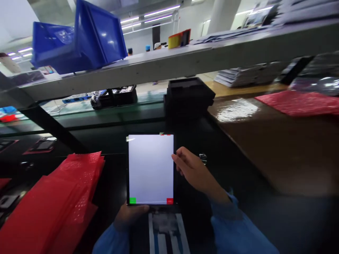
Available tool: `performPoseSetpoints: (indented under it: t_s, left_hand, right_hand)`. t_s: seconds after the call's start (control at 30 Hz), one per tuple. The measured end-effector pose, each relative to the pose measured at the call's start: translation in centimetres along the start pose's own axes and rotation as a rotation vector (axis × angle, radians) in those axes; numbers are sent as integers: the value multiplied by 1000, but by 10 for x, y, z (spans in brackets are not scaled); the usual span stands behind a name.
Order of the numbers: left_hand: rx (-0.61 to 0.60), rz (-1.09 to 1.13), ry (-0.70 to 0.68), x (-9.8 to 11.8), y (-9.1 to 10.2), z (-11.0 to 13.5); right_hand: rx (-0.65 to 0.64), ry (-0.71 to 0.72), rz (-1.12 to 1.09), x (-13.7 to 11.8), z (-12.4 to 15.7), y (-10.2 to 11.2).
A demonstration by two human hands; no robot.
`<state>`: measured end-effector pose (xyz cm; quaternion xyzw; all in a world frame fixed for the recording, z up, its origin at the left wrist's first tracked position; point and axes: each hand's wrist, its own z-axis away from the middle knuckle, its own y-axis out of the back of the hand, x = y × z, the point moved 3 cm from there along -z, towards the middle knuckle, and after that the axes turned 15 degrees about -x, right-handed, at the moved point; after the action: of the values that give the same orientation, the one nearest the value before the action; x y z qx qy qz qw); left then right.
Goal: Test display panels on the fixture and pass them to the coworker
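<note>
A flat tablet-like panel (150, 169) with a pale glossy face, a green tab at its near left corner and a red tab at its near right corner, is held up over the dark bench. My left hand (129, 216) grips its near edge from below, thumb on the front. My right hand (193, 171) touches the panel's right edge with the fingertips, fingers curled. Both arms wear blue sleeves.
A stack of red bubble bags (53, 204) lies at the left. A stack of black trays (188, 95) stands behind the panel. Blue bins (79, 38) sit on the overhead shelf (185, 58). A brown table (278, 141) with a red bag (299, 102) is at right.
</note>
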<state>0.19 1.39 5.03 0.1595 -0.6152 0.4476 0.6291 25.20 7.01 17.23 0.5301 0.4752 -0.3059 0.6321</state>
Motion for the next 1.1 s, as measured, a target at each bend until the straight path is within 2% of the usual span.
performPoseSetpoints:
  t_s: [0.1, 0.23, 0.33, 0.5, 0.63, 0.77, 0.93, 1.1]
  left_hand:
    - [-42, -32, 21, 0, 2, -6]
    - [79, -11, 48, -2, 8, -2]
    - [87, -17, 68, -1, 6, 0]
    - [200, -20, 130, 9, 0, -2]
    - [138, -12, 165, 13, -5, -4]
    - [151, -45, 255, 5, 1, 0]
    - [95, -5, 228, 3, 2, 2]
    - [155, -8, 252, 6, 0, 7]
  right_hand:
    - [8, -21, 38, 2, -1, 0]
    - [31, -57, 66, 9, -4, 0]
    - [29, -80, 10, 16, -10, -1]
    - [-28, -145, -107, 28, -20, -1]
    - [-67, -203, -82, 36, -24, -1]
    - [-75, -220, -60, 42, -25, -3]
    - [-60, -231, -34, 47, -24, -6]
    - [-44, -229, 12, 48, -23, -5]
